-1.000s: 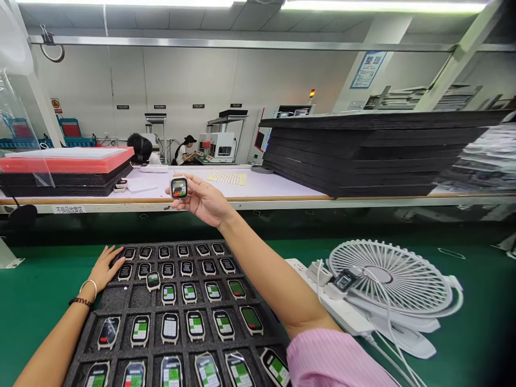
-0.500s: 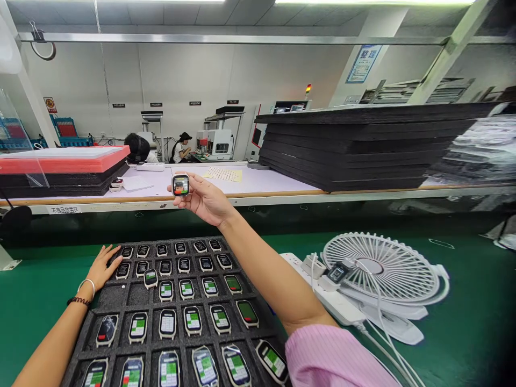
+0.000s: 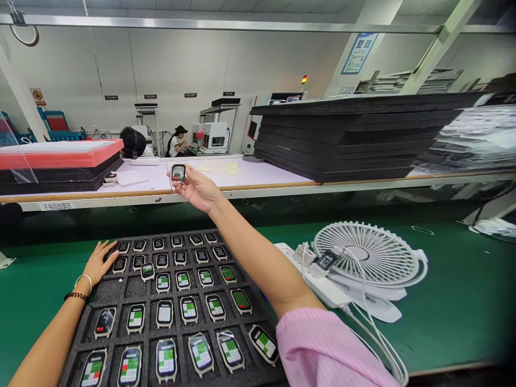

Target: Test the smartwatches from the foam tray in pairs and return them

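My right hand [image 3: 197,189] is stretched forward over the raised shelf edge, pinching a small smartwatch body [image 3: 178,172] with a lit screen between thumb and fingers. My left hand [image 3: 99,261] lies flat with fingers spread on the far left corner of a black foam tray [image 3: 113,293]. The tray holds several rows of watch bodies, many with green or red lit screens. One watch [image 3: 147,270] sits askew across a cell wall near my left hand.
A white desk fan [image 3: 365,263] lies on the green mat at right, with a power strip [image 3: 322,287], cables and a watch on a charger [image 3: 325,260]. The shelf [image 3: 262,185] carries stacked black foam sheets [image 3: 355,137] and a red-topped stack [image 3: 60,156]. Two people sit at machines far behind.
My right hand has carried the watch slightly farther forward and up toward the shelf. My view has tilted down a little. The left hand stays on the tray.
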The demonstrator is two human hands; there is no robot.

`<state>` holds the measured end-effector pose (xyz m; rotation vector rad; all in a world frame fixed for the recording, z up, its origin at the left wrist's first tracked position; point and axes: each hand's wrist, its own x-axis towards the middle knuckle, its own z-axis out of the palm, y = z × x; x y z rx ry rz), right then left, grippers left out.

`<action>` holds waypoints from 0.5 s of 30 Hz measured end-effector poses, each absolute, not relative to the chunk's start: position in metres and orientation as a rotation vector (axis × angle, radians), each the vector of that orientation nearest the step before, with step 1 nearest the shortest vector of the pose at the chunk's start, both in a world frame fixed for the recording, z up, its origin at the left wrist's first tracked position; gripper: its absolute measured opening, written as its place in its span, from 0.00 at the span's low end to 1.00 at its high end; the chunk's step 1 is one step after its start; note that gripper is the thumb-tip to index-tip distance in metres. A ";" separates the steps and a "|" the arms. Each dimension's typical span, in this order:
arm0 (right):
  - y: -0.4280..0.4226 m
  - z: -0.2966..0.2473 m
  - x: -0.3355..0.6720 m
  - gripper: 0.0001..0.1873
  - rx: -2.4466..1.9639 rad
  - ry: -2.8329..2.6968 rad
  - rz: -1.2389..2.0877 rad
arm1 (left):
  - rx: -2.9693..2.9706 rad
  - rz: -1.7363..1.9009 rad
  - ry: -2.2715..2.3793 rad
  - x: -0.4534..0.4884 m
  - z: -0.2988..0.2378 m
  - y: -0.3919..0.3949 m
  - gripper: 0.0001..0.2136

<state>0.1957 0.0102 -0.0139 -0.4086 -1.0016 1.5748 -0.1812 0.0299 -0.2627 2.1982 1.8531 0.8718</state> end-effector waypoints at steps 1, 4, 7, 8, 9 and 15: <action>0.013 -0.009 0.197 0.14 -0.405 -1.002 1.561 | 2.199 0.868 1.851 -0.181 -0.262 0.030 0.36; 0.024 0.006 0.199 0.13 -0.380 -1.004 1.508 | 2.203 0.856 1.842 -0.181 -0.260 0.029 0.36; 0.034 0.020 0.201 0.12 -0.373 -1.000 1.440 | 2.200 0.852 1.840 -0.180 -0.258 0.029 0.38; 0.036 0.024 0.201 0.12 -0.376 -0.999 1.417 | 2.199 0.852 1.841 -0.180 -0.257 0.028 0.38; 0.038 0.028 0.201 0.12 -0.381 -0.998 1.398 | 2.198 0.851 1.841 -0.180 -0.257 0.028 0.39; 0.036 0.039 0.200 0.12 -0.376 -0.989 1.371 | 2.193 0.859 1.852 -0.179 -0.257 0.027 0.38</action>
